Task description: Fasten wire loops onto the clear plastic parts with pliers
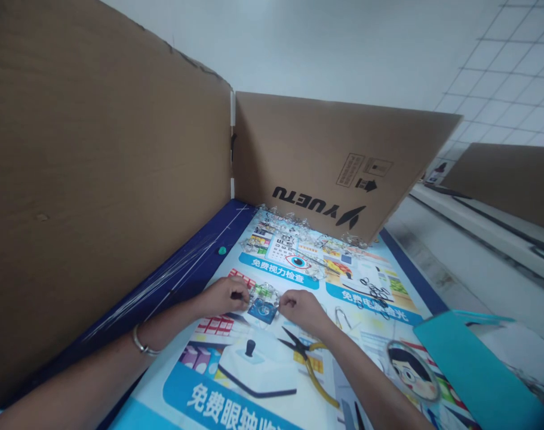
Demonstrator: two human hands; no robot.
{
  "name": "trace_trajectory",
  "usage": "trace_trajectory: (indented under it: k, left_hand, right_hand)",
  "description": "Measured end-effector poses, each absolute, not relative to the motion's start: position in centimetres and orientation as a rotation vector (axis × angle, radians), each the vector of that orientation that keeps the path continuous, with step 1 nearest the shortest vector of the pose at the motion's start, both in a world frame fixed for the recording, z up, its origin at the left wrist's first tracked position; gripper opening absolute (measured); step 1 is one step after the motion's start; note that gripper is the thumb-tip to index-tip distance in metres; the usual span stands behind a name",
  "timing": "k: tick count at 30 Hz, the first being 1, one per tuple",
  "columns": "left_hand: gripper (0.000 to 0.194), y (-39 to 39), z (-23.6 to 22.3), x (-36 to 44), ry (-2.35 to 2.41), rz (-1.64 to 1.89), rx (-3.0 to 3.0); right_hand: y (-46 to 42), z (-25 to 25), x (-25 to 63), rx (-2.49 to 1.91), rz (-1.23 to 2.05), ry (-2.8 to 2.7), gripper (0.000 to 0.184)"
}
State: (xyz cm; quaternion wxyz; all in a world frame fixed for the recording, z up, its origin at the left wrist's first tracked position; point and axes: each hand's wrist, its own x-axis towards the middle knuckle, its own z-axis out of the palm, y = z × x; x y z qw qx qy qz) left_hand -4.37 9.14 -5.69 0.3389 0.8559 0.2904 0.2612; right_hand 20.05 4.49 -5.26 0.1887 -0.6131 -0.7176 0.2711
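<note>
A small piece made of clear, shiny beads [254,292] is stretched between my two hands, just above the printed mat. My left hand [229,295], with a silver bangle on its wrist, pinches the left end. On the opposite side, the closed fingertips of my right hand [302,306] grip its right end. Fine thread or wire in it is too small to make out. Below my right hand lie yellow-handled pliers [304,351], their dark jaws spread apart, touching neither hand. Beside that wrist is a thin, bent silver piece [342,318].
Cardboard panels stand at the left [105,179] and back [298,143]. Clear beaded pieces [294,220] lie along the back panel. Black loops [374,291] rest farther right, near a teal box [478,370]. A green bit [221,251] sits on the blue edge.
</note>
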Motion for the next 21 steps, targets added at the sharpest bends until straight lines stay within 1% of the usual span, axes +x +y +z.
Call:
trace_trajectory:
  k: [4, 9, 21]
  left_hand:
    - [0.007, 8.9, -5.4, -4.2, 0.771, 0.666, 2.222]
    - [0.006, 8.7, -5.3, -4.0, 0.811, 0.661, 2.250]
    - [0.013, 9.1, -5.6, -4.2, 0.877, 0.775, 2.350]
  right_hand:
    - [4.4, -5.1, 19.9, -1.739, 0.740, -2.018, 0.013]
    - [4.3, -5.0, 19.7, -1.749, 0.717, -2.013, 0.013]
    - [4.9, -5.2, 18.5, -1.809, 0.647, -1.969, 0.013]
